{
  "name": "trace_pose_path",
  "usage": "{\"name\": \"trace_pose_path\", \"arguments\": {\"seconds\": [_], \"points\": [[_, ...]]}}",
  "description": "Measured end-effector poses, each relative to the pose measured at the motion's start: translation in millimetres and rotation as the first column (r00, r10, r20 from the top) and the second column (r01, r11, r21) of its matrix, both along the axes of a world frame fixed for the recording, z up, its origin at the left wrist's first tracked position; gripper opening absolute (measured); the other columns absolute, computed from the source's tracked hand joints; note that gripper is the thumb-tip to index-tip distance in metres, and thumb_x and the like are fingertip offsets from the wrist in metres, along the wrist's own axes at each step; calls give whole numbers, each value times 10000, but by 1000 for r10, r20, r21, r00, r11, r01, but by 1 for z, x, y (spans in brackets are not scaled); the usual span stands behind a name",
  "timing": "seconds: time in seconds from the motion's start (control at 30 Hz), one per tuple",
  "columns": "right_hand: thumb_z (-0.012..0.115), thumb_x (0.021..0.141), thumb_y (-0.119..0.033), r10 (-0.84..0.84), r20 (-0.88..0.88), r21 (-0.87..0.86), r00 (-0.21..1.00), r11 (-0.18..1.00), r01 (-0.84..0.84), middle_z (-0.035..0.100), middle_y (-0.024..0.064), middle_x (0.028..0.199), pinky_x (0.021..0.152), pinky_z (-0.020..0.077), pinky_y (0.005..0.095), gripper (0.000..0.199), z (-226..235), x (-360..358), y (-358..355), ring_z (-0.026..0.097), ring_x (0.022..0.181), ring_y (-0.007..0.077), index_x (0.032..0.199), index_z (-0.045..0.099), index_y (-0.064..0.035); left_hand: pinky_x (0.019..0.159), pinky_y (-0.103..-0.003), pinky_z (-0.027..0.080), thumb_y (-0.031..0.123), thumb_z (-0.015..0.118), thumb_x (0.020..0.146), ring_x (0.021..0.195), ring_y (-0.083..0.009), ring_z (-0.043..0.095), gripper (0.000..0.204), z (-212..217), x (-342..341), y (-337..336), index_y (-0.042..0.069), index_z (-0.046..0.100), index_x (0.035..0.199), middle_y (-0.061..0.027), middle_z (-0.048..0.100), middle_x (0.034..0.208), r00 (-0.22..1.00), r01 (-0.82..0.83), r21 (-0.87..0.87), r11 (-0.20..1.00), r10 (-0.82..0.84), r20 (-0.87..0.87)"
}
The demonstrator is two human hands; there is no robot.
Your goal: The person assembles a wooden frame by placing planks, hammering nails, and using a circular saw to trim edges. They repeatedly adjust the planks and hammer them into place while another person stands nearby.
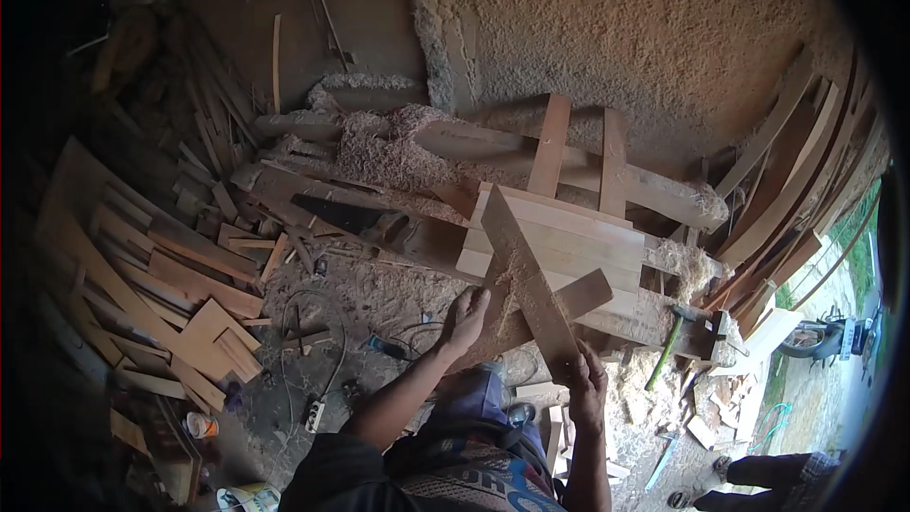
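Note:
Two brown wooden boards cross each other in front of me, with wood shavings around the crossing. My right hand [584, 377] is closed round the near end of the upper board [534, 286], which slants away to the far left. The lower board [586, 296] passes beneath it, from near my body toward the right. My left hand [464, 319] has its fingers curled at this lower board's left edge; part of their grip is hidden. Behind the boards, pale planks [559, 237] lie side by side on a timber bench [441, 230].
Shavings [398, 147] are heaped on the bench. A dark, handsaw-shaped tool [351, 215] lies there. Right of me rests a green-handled hammer [666, 353]. Stacked boards [180, 294] crowd the left. A power strip [315, 414] is on the floor. Another person's legs [773, 472] show lower right.

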State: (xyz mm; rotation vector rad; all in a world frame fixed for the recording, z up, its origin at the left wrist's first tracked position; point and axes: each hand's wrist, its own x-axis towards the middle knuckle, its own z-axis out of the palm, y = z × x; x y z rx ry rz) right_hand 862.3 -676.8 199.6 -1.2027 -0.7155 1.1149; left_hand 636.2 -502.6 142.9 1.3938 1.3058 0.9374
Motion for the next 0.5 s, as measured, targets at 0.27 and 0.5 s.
{"name": "trace_pose_path", "arguments": {"seconds": [0.27, 0.5], "points": [[616, 1014, -400, 296, -3, -146, 955, 945, -293, 687, 173, 1187, 716, 571, 305, 683, 10, -30, 45, 724, 904, 211, 1556, 370, -66, 992, -411, 454, 391, 459, 1073, 1153, -325, 578, 485, -39, -153, 79, -42, 550, 1274, -213, 583, 1327, 440, -846, -262, 464, 886, 146], [602, 1016, -438, 342, 10, -396, 940, 864, -310, 693, 184, 1187, 764, 565, 322, 724, -16, -4, 75, 711, 960, 217, 1552, 353, -20, 1014, -451, 536, 225, 587, 999, 1248, -349, 605, 542, -138, -228, 183, -52, 431, 1439, -228, 540, 1444, 328, -886, -320, 336, 941, 79]]}}
